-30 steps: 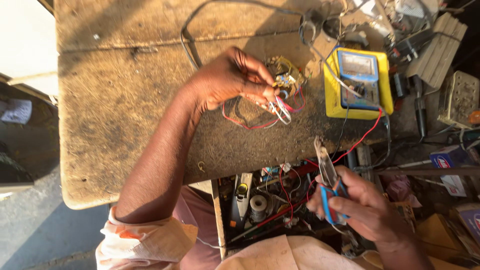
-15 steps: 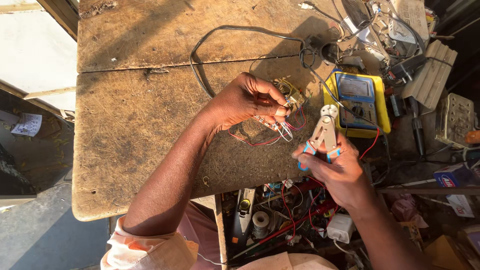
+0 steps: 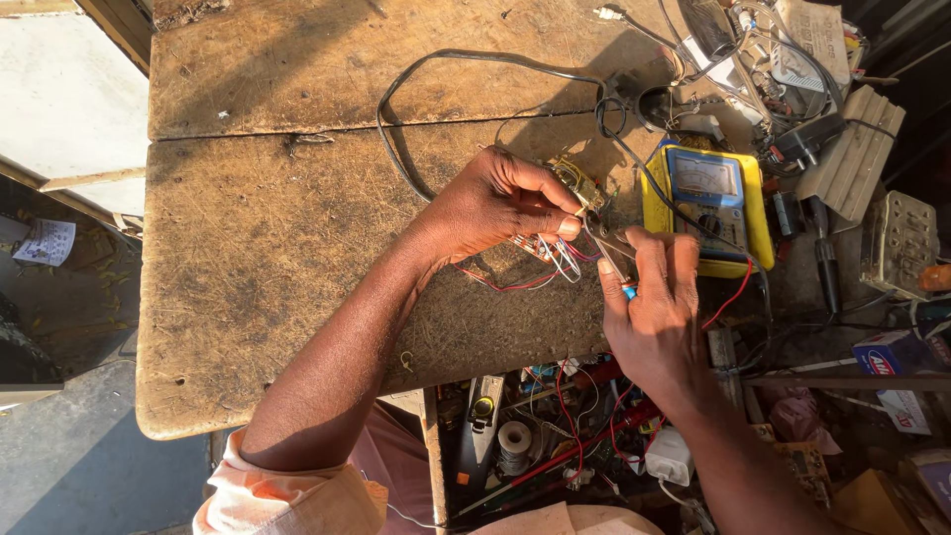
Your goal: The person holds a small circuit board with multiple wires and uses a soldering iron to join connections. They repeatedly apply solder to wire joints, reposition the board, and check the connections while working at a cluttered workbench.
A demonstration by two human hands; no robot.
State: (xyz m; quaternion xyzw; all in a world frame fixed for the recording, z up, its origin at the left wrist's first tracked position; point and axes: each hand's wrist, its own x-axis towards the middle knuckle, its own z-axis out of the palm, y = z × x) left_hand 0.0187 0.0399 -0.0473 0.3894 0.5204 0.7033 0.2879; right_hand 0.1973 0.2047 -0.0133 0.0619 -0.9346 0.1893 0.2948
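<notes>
Left hand (image 3: 495, 203) pinches circuit board (image 3: 573, 188) over desk (image 3: 277, 248); right hand (image 3: 654, 317) grips pliers (image 3: 609, 248), tips touching it (from lower right).

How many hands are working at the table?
2. The left hand pinches a small circuit board over the wooden table. The right hand grips pliers beside it, near the yellow meter.

Head view: hard warm sunlight on the wooden workbench (image 3: 277, 248). Sharp shadows fall toward 1 o'clock from both hands. Cluttered corner at 1–3 o'clock partly shaded. Focus crisp; slight wide-angle bending at edges.
</notes>
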